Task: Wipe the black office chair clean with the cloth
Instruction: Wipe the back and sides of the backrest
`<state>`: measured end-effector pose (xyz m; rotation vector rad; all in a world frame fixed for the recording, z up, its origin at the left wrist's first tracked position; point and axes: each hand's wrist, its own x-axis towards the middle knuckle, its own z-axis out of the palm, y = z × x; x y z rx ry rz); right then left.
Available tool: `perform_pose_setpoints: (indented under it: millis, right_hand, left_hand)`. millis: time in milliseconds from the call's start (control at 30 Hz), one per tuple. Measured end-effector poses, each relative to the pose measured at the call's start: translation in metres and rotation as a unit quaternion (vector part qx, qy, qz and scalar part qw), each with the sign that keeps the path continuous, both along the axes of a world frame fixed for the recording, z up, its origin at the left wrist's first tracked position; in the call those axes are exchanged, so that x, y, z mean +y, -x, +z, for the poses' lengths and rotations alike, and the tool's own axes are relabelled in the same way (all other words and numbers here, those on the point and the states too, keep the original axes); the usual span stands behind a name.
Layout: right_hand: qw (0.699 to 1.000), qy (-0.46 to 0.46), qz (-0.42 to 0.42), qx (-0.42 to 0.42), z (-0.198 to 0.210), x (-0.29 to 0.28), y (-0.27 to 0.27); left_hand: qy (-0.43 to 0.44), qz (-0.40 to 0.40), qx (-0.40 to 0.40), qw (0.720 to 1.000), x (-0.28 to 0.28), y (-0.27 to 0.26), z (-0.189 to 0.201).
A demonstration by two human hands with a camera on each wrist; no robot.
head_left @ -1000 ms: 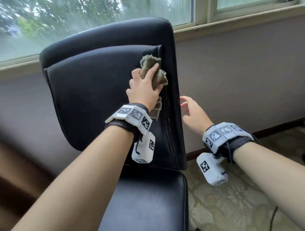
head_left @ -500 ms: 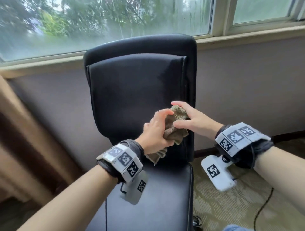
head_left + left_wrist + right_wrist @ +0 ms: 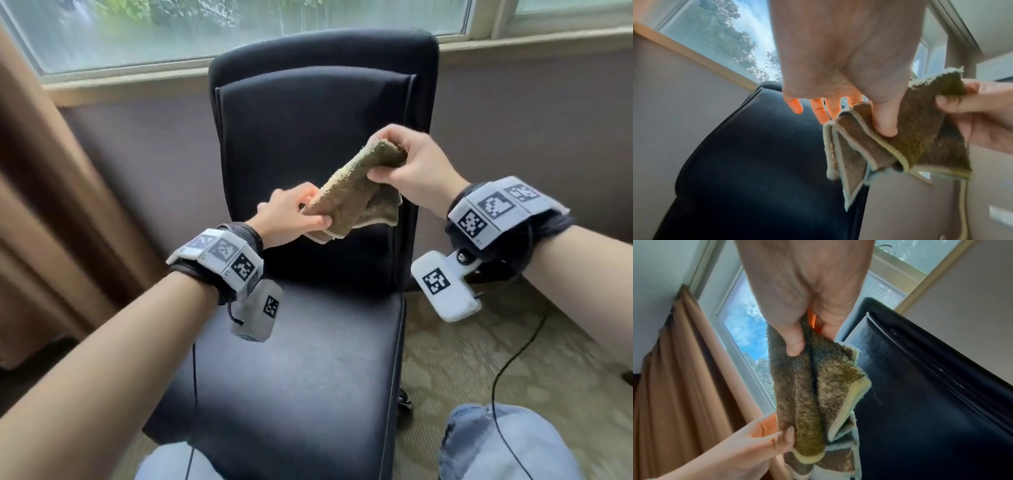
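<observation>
Head view: left hand and right hand each pinch an end of the cloth, stretched before the chair.

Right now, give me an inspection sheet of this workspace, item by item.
Surface: carpeted floor; no table seen.
Job's things: black office chair facing the person; cloth held in the air in front of the backrest, folded, not touching it.
Clutter: nothing seen.
Grippers: left hand pinches the cloth's lower end; right hand grips its upper end.
Cables: black cable trails across the floor on the right, over the person's knee.
Surroundings: window behind the chair, brown curtain on the left.
</observation>
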<state>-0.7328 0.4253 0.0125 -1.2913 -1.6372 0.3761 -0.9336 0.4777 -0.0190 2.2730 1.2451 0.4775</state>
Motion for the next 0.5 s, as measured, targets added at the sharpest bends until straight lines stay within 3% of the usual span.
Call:
perform_pose_setpoints:
  millis: [200, 333, 500]
  right_hand:
    - [1.000, -0.020, -0.022, -0.009, 0.005, -0.012, -0.003]
    - [0.999, -0.004, -0.039, -0.017, -0.005, -0.006, -0.007]
    - [0.999, 0.021, -0.045, 0.015, -0.010, 0.035, -0.008]
  left_hand:
    - [-0.004, 0.010, -0.146, 0.989, -0.001, 0.013, 0.024]
    - [0.006, 0.022, -0.194, 0.981, 0.000, 0.016, 0.020]
    - [0.112, 0.103, -0.320, 0.935, 0.026, 0.006, 0.014]
